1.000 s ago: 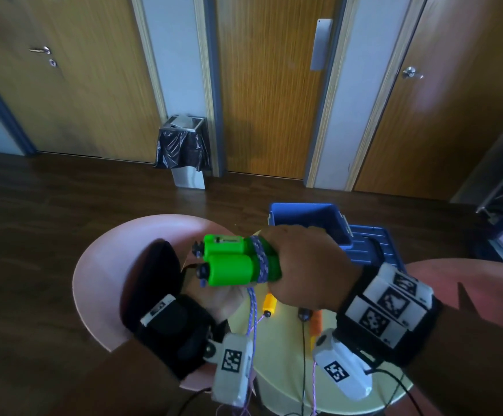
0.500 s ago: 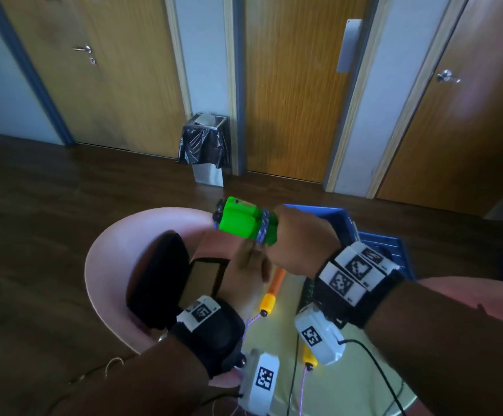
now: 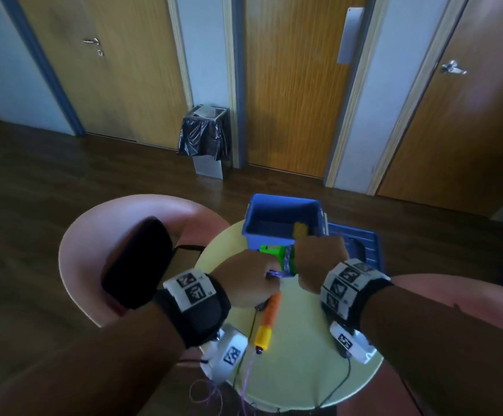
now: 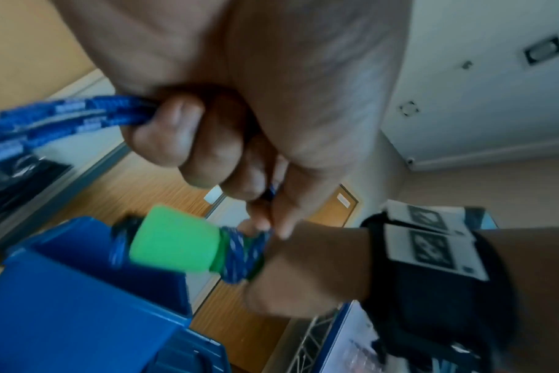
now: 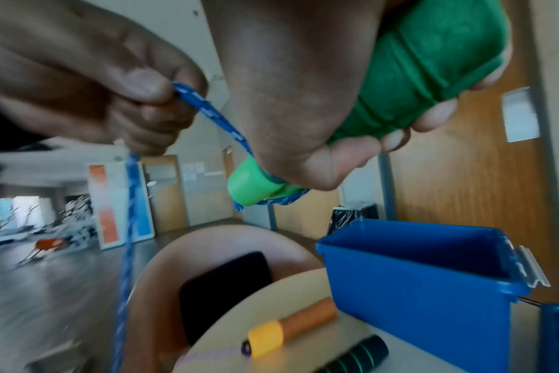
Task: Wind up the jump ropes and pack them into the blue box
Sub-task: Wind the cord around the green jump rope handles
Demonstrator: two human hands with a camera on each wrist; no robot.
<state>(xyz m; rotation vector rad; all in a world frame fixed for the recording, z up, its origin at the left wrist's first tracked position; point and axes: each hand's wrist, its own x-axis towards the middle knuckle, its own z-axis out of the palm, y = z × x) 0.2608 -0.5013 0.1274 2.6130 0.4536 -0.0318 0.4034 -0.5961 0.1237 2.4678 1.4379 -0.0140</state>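
From the head, my right hand [image 3: 319,262] clamps the green handles [image 3: 275,256], long axis left-right, just near of the blue box [image 3: 280,235]. At the left wrist, my left hand [image 4: 208,151] pinches the rope [image 4: 64,113]. At the right wrist, the rope runs from the handles left to that hand.

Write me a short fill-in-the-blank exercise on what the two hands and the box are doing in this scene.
1. The right hand grips the ____ handles.
2. The left hand pinches the ____ rope.
3. The orange handle lies on the ____.
4. The blue box stands with its lid ____.

Missing words: green; blue; table; off
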